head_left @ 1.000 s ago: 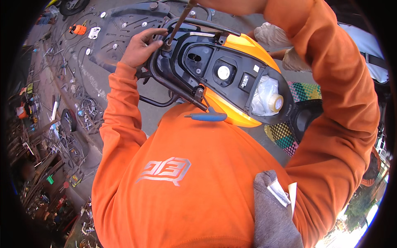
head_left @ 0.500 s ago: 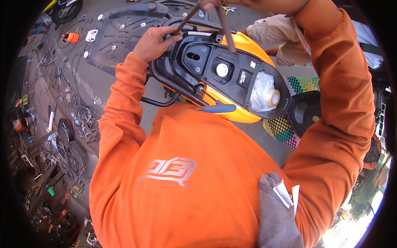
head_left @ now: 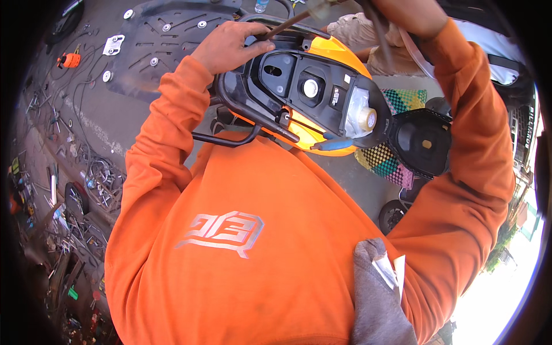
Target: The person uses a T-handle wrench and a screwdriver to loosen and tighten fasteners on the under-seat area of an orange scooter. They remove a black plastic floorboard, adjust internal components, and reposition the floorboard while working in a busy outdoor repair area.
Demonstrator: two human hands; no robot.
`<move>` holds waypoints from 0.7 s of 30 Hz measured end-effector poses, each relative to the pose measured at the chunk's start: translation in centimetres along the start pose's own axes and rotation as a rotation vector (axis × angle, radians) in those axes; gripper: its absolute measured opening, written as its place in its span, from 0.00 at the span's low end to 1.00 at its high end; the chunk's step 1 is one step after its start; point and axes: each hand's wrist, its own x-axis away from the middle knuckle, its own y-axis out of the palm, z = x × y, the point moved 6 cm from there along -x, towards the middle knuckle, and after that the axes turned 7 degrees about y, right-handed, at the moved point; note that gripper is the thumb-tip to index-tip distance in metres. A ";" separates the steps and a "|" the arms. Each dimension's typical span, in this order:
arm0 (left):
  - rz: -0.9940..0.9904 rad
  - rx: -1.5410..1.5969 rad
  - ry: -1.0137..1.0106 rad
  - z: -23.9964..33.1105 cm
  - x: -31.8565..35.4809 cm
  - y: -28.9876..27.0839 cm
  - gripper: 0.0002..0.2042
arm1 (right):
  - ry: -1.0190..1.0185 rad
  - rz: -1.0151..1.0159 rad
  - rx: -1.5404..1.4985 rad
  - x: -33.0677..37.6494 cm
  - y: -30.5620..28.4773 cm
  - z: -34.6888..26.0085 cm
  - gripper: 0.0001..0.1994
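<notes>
A motorbike with yellow side panels [head_left: 339, 53] and a black seat compartment [head_left: 287, 75] stands in front of me, its seat [head_left: 422, 141] tipped back. At its black rear rail [head_left: 270, 122] end, my left hand [head_left: 233, 46] is closed, thumb and fingers pinching a thin brown strip [head_left: 293, 20] that slants up to the right. My right hand [head_left: 411, 14], partly cut off at the top edge and blurred, is closed on the strip's other part, whose loose end hangs below it. A white filler cap [head_left: 310, 88] and a tape roll [head_left: 367, 119] on clear plastic show in the compartment.
A blue-handled tool [head_left: 333, 144] lies on the near yellow panel. A person in beige trousers [head_left: 397, 60] is beyond the motorbike. A black slotted plate [head_left: 178, 43] lies behind it, near an orange object [head_left: 69, 60]. Tools and scrap [head_left: 98, 184] litter the left ground.
My right hand has moved right, farther from my left, and its part of the strip is blurred. My left hand keeps its pinch by the rear rail. The whole view has shifted somewhat.
</notes>
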 end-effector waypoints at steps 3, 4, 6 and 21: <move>0.009 -0.026 0.053 0.4 -0.2 0.0 0.13 | 0.471 -0.287 -0.361 1.4 0.4 1.8 0.17; -0.034 -0.049 0.007 0.1 -0.2 0.1 0.14 | 0.408 -0.332 -0.395 1.4 0.0 1.9 0.19; -0.088 -0.082 -0.024 -0.2 -0.2 0.1 0.15 | 0.119 -0.336 -0.230 1.9 -2.2 1.5 0.24; -0.092 0.114 -0.195 0.4 0.8 0.3 0.10 | 0.088 -0.191 -0.006 2.8 -1.9 -2.0 0.22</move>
